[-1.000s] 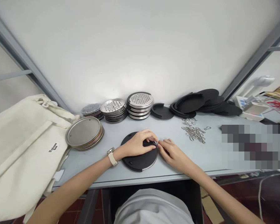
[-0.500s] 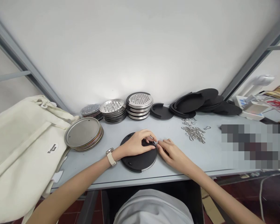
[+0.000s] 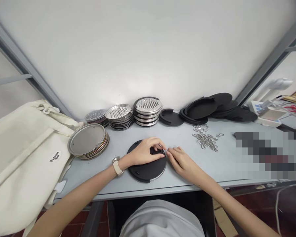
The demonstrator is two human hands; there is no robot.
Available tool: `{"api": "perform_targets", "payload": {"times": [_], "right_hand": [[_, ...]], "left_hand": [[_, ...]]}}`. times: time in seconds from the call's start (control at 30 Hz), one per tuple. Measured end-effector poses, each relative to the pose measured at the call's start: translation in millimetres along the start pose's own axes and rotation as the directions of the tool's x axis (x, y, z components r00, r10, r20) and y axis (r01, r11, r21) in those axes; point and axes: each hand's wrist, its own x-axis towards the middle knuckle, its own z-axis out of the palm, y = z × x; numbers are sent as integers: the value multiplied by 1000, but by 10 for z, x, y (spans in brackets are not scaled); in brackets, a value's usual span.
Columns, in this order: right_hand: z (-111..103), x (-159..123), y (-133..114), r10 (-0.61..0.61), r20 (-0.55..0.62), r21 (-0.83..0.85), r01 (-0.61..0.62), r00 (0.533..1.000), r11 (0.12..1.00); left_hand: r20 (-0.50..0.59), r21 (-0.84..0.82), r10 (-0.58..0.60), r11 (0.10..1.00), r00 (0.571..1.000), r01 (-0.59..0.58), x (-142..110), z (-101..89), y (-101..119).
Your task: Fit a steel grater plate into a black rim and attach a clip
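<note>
A round black disc (image 3: 150, 169) with a raised partial rim and a silvery edge lies on the grey table near its front. Over its upper half rests my left hand (image 3: 144, 152), thumb and forefinger curled together at the disc's right edge. A small metal carabiner clip (image 3: 164, 151) shows between those fingertips. From the right, my right hand (image 3: 182, 162) pinches the same clip with thumb and forefinger. Part of the clip is hidden by the fingers, so I cannot tell whether it passes through the disc.
Several loose carabiner clips (image 3: 206, 140) lie to the right. Along the wall stand perforated metal grater discs (image 3: 148, 105), more grater discs (image 3: 119, 112) and black holders (image 3: 199, 108). Plain metal discs (image 3: 87, 140) are stacked at left, beside a cream bag (image 3: 24, 158).
Both hands stay at the disc's right edge with the clip between them. My right fingertips have shifted very slightly; the disc has not visibly moved.
</note>
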Motion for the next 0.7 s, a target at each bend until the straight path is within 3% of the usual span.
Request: {"api": "perform_targets", "payload": {"times": [0.47,0.7], "right_hand": [[-8,-4,-12,10,-27,58,-9,1000,998],[13,3,8,-25,-18,10,25,1000,1000]], "left_hand": [[8,4,19,1000,1000,-19,-1,9,0],[-8,16,10,1000,1000,-10,-6,19,3]]}}
